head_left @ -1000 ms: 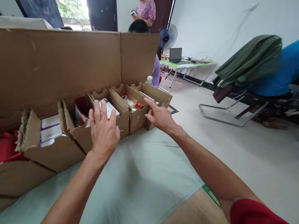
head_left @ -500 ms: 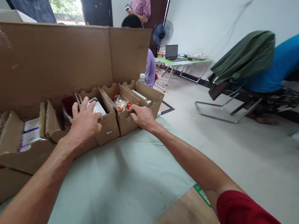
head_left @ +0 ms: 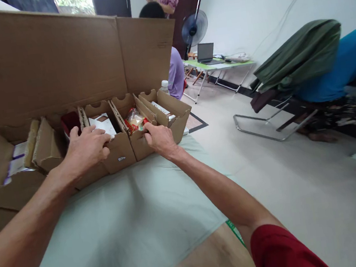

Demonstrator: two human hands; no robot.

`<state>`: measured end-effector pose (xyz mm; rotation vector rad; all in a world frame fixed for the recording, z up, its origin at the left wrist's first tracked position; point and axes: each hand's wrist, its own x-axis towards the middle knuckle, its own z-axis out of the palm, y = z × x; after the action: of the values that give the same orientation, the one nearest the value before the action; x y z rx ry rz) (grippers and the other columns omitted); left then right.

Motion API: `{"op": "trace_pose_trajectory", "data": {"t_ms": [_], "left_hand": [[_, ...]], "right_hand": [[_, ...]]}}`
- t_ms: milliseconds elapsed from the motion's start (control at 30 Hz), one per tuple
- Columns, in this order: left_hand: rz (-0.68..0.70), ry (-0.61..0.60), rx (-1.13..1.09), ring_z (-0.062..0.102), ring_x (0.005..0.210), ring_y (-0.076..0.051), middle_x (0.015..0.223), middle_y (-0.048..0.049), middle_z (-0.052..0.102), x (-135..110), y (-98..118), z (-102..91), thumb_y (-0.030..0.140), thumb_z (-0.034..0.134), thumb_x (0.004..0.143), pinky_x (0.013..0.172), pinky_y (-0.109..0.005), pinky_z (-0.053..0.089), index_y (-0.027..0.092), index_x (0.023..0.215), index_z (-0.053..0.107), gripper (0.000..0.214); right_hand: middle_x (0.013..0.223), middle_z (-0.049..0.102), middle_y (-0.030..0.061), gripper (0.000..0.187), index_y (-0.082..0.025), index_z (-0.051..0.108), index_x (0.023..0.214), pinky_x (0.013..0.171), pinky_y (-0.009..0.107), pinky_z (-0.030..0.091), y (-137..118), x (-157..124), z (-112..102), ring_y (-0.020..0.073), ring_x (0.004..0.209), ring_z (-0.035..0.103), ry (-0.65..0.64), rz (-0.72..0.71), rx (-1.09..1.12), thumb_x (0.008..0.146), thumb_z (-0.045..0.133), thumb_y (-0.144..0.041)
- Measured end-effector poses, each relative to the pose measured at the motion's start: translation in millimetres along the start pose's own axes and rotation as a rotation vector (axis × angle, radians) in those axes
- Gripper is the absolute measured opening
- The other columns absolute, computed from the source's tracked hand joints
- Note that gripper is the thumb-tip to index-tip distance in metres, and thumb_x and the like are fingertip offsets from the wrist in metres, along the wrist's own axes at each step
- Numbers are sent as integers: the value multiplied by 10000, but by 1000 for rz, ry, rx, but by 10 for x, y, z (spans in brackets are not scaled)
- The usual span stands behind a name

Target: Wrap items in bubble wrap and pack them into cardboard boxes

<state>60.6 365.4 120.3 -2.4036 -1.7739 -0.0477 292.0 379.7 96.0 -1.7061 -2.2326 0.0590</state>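
A row of open cardboard bins (head_left: 120,155) stands along the pale green cloth (head_left: 132,212). My left hand (head_left: 85,147) lies over the front edge beside a white box (head_left: 103,124), its fingers stretched and apart. My right hand (head_left: 161,139) is closed on the front rim of a cardboard bin. Inside that bin, just behind my fingertips, sits a clear packet with red and gold print (head_left: 135,120). The bin at the right end contains a white box with dark lettering (head_left: 162,109). Near my left fingers a dark red item (head_left: 70,122) shows in part.
A tall cardboard panel (head_left: 68,64) rises behind the bins. White-and-purple boxes (head_left: 19,159) fill a bin at left. A bottle (head_left: 165,86) stands behind the right end. Beyond are people, a fan (head_left: 194,29), a laptop (head_left: 206,54) on a folding table and a chair with a green cover (head_left: 301,55).
The view has tilted down slightly. My left hand has drawn back a little from the white box, more of which shows. My right hand stays at the same bin's rim.
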Motion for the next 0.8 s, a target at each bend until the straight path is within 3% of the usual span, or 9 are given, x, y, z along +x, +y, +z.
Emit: {"op": "trace_pose_trajectory", "data": {"t_ms": [67,133,233,333,433,533,667,800], "left_hand": [[-37,53,-4,457,1377,-404,1253,-121,704,-60,79,0,207,550,783,1147,-663,243,253,960,763,281],[-104,183,-34,346,1473,-409,1460,-129,573,-172,238,21,211,553,802,1188,-652,205,226,1067,749,329],[-187,390,-154,160,1565,-392,1673,-105,289,-396,600,111,266,575,845,1233,-620,163,220,1282,656,447],[-160,430,-304,128,1575,-398,1695,-136,227,-614,999,244,285,607,857,1230,-633,183,224,1352,597,498],[-100,415,-397,187,1554,-434,1659,-225,270,-786,1332,368,226,620,849,1210,-652,225,171,1322,608,476],[-49,449,-446,221,1541,-444,1633,-254,295,-945,1589,437,164,622,838,1191,-667,264,146,1307,598,470],[19,489,-516,206,1547,-420,1635,-257,257,-1229,1815,474,113,605,851,1185,-652,298,135,1349,542,502],[31,476,-558,204,1548,-399,1630,-244,253,-1607,1826,542,75,564,861,1175,-643,324,147,1370,505,518]], "right_hand": [[971,778,20,451,-290,532,1418,826,327,500,114,-104,-94,241,910,710,27,-30,63,967,526,-280],[1007,765,24,569,-268,416,1519,868,349,501,320,-194,-236,234,930,684,162,-24,83,960,523,-259],[1257,688,108,497,-196,550,1409,1001,480,435,688,-178,-442,323,1204,571,360,-30,-78,912,556,-213],[1406,612,123,338,-179,710,1150,1041,554,367,927,-8,-514,384,1375,422,281,-107,-245,832,604,-143],[1240,719,117,242,-170,759,975,1019,532,373,1002,126,-484,360,1324,486,149,-155,-278,825,582,-104],[1115,771,108,213,-173,771,894,982,502,398,1022,113,-470,335,1207,582,119,-253,-221,838,576,-110],[1147,771,99,234,-199,777,911,928,423,457,1072,-117,-485,275,1091,659,134,-448,-76,871,560,-121],[1126,769,103,246,-200,756,908,917,403,482,1052,-592,-545,259,1060,681,215,-551,15,920,522,-123]]}}
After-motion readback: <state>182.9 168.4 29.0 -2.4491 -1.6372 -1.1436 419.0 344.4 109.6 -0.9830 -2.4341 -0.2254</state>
